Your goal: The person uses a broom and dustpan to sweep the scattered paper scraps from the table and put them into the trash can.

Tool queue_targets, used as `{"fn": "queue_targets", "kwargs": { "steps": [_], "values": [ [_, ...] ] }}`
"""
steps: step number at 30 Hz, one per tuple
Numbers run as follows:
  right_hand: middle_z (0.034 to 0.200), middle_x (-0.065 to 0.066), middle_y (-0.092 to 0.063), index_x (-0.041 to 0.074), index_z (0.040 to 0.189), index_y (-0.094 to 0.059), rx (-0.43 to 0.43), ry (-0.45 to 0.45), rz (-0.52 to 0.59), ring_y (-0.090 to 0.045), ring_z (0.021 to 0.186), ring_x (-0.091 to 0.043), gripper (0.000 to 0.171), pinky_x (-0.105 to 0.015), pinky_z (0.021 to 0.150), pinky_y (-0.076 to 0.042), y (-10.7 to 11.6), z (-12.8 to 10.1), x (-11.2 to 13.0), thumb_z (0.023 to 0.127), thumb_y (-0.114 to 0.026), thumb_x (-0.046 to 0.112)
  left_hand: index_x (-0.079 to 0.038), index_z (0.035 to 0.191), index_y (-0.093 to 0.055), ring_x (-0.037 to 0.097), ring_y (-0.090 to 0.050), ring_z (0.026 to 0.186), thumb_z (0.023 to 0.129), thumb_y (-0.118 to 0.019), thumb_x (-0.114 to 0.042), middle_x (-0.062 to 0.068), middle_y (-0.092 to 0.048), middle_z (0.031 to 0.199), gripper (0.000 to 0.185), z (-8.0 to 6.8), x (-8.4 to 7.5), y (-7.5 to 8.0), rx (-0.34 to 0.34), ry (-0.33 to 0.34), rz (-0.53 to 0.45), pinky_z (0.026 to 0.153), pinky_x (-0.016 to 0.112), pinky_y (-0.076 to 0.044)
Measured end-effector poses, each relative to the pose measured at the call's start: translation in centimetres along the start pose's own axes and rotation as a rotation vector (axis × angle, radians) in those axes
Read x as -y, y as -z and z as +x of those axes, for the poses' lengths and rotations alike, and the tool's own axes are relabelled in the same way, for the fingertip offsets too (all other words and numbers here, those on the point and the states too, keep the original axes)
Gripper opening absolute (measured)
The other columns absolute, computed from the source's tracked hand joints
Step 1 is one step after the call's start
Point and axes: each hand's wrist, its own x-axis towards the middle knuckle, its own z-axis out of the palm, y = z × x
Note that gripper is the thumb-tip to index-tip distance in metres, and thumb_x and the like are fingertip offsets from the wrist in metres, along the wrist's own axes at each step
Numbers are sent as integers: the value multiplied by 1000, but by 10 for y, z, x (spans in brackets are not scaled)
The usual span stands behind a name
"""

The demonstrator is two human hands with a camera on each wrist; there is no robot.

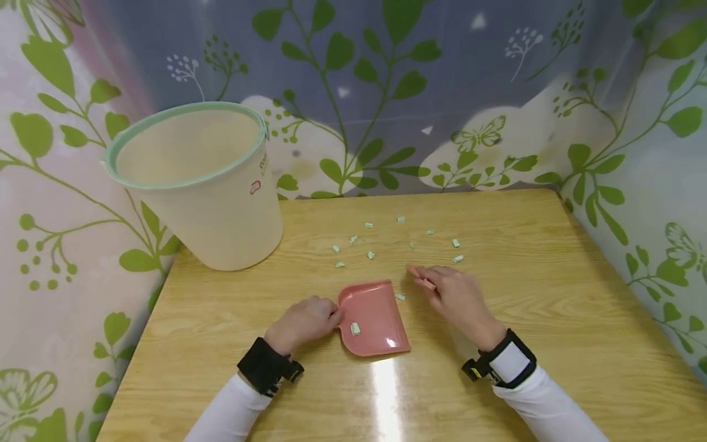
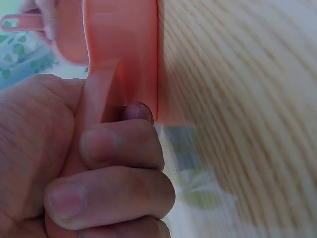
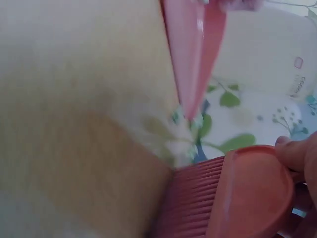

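Note:
My left hand (image 1: 310, 320) grips the handle of a pink dustpan (image 1: 375, 313), its fingers curled round it in the left wrist view. The pan lies on the table with its straight edge facing right, and a pale green scrap (image 1: 355, 329) lies in it. My right hand (image 1: 455, 301) holds a small pink brush (image 3: 257, 191), bristles down near the tabletop. Between the brush and the pan's edge lies another green scrap (image 1: 400, 297). Several more pale green scraps (image 1: 370, 255) are scattered on the wood beyond both hands.
A tall cream bin (image 1: 232, 215) with a mint green rim stands at the table's back left. The wooden table (image 1: 530, 276) meets leaf-patterned curtains (image 1: 359, 123) at the back and sides. A bright light reflection crosses the front of the tabletop.

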Motion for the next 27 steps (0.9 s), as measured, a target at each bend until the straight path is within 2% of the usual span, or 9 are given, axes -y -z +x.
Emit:
{"fn": "queue_targets", "kwargs": {
  "steps": [7, 10, 13, 17, 19, 21, 22, 24, 27],
  "values": [
    [93, -11, -79, 2, 113, -79, 58, 3, 125, -75, 77, -24, 21, -39, 63, -58, -9, 0, 22, 93, -78, 9, -16, 66, -52, 10, -43, 52, 110, -54, -28, -6, -39, 59, 46, 0, -3, 1, 23, 17, 4, 52, 26, -32],
    [83, -6, -75, 3, 109, -80, 60, -13, 202, -61, 60, -10, 16, -29, 54, -48, -8, 5, 29, 95, -76, 9, -15, 67, -53, 11, -43, 52, 110, -54, -28, -5, -40, 59, 45, 1, -3, 2, 23, 30, 2, 52, 26, -33],
    [70, -2, -68, 4, 115, -79, 56, -62, 302, -40, 52, -1, 19, -22, 49, -33, -7, 10, 36, 99, -72, 10, -15, 67, -54, 12, -44, 52, 110, -54, -29, -5, -40, 59, 45, 2, -3, 2, 28, 37, 0, 52, 27, -33],
    [79, -10, -75, 3, 119, -78, 31, -116, 429, -32, 48, 5, 22, -18, 45, -28, -6, 16, 45, 102, -69, 12, -16, 66, -53, 11, -44, 52, 110, -54, -29, -5, -40, 59, 45, 2, -2, 1, 24, 35, 8, 52, 27, -33],
    [95, -19, -78, -2, 105, -80, 14, -153, 500, -40, 49, 8, 17, -17, 42, -31, -4, 18, 47, 102, -68, 10, -16, 66, -52, 11, -43, 52, 110, -54, -29, -5, -40, 59, 45, 2, -2, 1, 24, 31, 12, 52, 27, -33],
    [105, -24, -76, -5, 99, -79, -16, -186, 549, -47, 46, 5, 17, -16, 40, -32, -1, 20, 48, 101, -68, 7, -17, 66, -52, 11, -44, 52, 110, -54, -28, -5, -40, 60, 45, 2, -2, 1, 24, 28, 6, 52, 27, -33],
    [108, -26, -75, -6, 89, -77, -37, -185, 543, -52, 49, 3, 18, -17, 39, -33, 0, 21, 47, 100, -68, 6, -17, 66, -52, 11, -44, 52, 110, -54, -29, -5, -40, 60, 45, 2, -2, 1, 25, 28, 4, 52, 27, -33],
    [100, -24, -77, -6, 86, -74, -90, -141, 455, -63, 57, -6, 15, -21, 43, -41, 3, 23, 43, 98, -70, 3, -17, 67, -53, 11, -44, 52, 110, -55, -29, -5, -40, 60, 45, 2, -2, 1, 26, 31, 4, 52, 26, -33],
    [81, -15, -74, -1, 87, -73, -126, -35, 277, -60, 58, -13, 8, -25, 48, -42, 2, 24, 38, 95, -73, 0, -16, 66, -52, 11, -44, 52, 109, -55, -29, -5, -40, 59, 45, 2, -1, 2, 17, 32, 12, 53, 26, -33]
  ]
}}
